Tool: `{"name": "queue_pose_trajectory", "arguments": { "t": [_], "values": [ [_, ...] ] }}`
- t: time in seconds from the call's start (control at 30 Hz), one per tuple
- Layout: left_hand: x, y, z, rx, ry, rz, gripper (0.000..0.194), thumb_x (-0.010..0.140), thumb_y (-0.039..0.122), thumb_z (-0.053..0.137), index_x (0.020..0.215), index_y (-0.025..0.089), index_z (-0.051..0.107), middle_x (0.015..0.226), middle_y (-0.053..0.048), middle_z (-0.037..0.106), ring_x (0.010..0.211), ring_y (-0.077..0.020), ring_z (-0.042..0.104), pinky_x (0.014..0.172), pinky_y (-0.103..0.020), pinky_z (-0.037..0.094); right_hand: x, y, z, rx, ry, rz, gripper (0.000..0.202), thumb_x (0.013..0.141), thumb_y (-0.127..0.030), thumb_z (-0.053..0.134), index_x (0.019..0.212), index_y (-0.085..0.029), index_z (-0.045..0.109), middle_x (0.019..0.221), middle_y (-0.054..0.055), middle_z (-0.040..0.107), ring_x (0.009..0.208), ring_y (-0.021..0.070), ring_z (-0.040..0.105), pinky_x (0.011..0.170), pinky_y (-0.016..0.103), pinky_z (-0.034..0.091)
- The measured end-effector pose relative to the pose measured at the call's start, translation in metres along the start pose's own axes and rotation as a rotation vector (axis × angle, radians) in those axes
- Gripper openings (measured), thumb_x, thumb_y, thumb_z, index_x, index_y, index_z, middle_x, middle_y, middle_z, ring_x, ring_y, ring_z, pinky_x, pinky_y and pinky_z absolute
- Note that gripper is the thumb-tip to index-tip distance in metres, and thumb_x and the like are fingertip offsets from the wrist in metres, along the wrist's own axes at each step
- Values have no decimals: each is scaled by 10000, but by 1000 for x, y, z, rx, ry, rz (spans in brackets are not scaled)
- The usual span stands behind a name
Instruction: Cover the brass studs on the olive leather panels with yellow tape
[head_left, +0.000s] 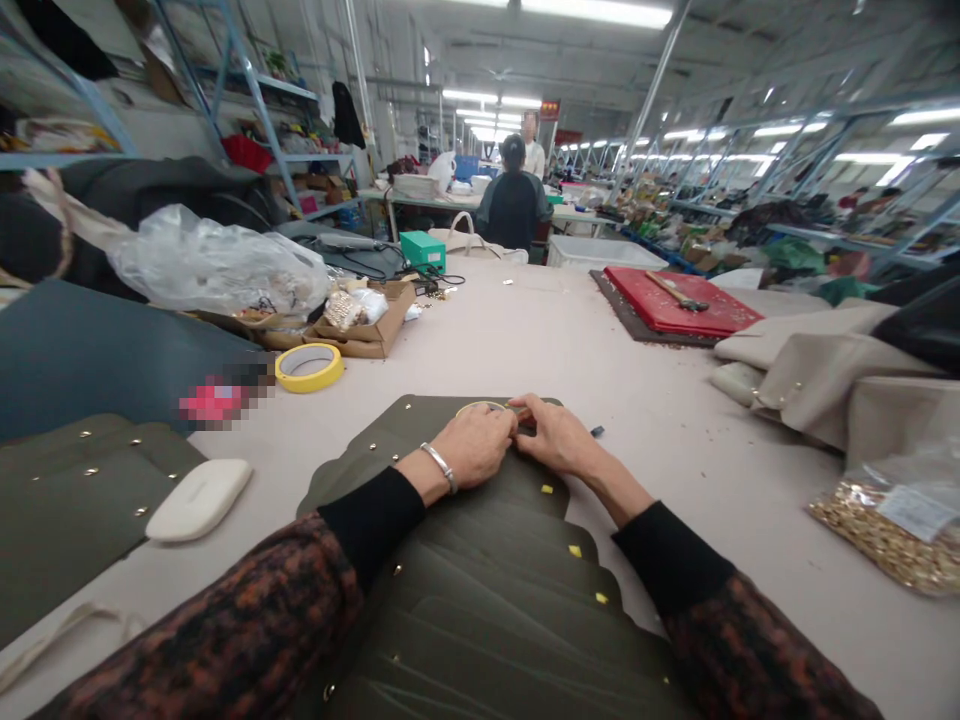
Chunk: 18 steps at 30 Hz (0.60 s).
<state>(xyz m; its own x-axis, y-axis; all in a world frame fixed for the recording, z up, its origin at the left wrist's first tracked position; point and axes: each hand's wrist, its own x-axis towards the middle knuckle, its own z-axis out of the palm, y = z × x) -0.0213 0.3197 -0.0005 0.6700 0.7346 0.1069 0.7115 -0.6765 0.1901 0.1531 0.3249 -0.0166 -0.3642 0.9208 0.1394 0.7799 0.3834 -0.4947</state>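
Working left hand (480, 445) and right hand (556, 436) close together, fingers curled narrow, grip too hidden to tell, at the far end of layered olive panels (465, 600) on the table (525, 340); best done lightly, keeping layers flat.

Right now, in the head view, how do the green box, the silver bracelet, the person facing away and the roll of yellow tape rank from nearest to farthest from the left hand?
From the left hand:
1. Silver bracelet, on its wrist
2. Roll of yellow tape, to the left
3. Green box, ahead, slightly left
4. Person facing away, well beyond the box
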Motion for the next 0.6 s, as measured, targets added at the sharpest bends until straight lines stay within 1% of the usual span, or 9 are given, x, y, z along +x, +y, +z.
{"name": "queue_pose_trajectory", "arguments": {
  "t": [0.13,0.23,0.3,0.37,0.4,0.47,0.53,0.6],
  "values": [
    [2,0,-1,41,-30,0,123,878,202,436,934,158,536,877,-90,623,902,-242,590,841,-380,444,3,-7,-1,-68,-28,4,481,730,-215,628,1195,-178,511,1004,75,694,946,217,632,813,292,441],
    [0,1,-2,47,-35,-11,143,880,187,419,973,146,520,902,-106,631,903,-250,603,832,-388,449,5,-12,-4,-162,-45,22,461,753,-261,614,1196,-190,509,966,70,700,921,237,637,763,293,438],
    [-2,3,-3,32,-28,-27,151,881,187,423,998,150,510,906,-100,637,906,-248,608,828,-384,454,6,-9,-8,-258,-29,67,453,767,-238,584,1210,-185,503,933,84,702,879,250,643,719,301,438],
    [-5,4,-1,-5,-5,-50,155,873,200,457,1016,163,503,920,-89,639,919,-241,606,835,-373,456,4,0,-13,-333,29,138,455,764,-181,550,1216,-169,500,920,103,700,859,258,643,701,311,438],
    [-7,5,1,-27,10,-60,161,865,206,480,1020,169,502,937,-86,637,928,-237,603,838,-367,457,3,5,-14,-331,66,174,457,758,-158,537,1214,-163,500,920,105,700,852,254,643,706,313,440],
    [-10,6,4,-67,34,-74,170,851,209,512,1018,181,504,974,-85,631,948,-232,594,842,-360,459,0,14,-17,-225,130,204,473,748,-142,530,1219,-163,485,932,86,698,827,224,642,728,309,450],
    [-11,6,5,-92,41,-90,168,849,202,510,1016,184,507,989,-89,628,962,-232,589,847,-364,459,-3,16,-16,-57,136,129,520,737,-141,541,1248,-179,449,973,58,691,821,189,636,762,298,457],
    [-10,7,3,-107,40,-113,162,849,190,494,1011,177,508,978,-91,630,962,-234,590,845,-365,459,-4,11,-12,29,79,-7,577,725,-147,571,1280,-191,418,1028,56,677,887,186,624,810,304,448]
  ]
}}
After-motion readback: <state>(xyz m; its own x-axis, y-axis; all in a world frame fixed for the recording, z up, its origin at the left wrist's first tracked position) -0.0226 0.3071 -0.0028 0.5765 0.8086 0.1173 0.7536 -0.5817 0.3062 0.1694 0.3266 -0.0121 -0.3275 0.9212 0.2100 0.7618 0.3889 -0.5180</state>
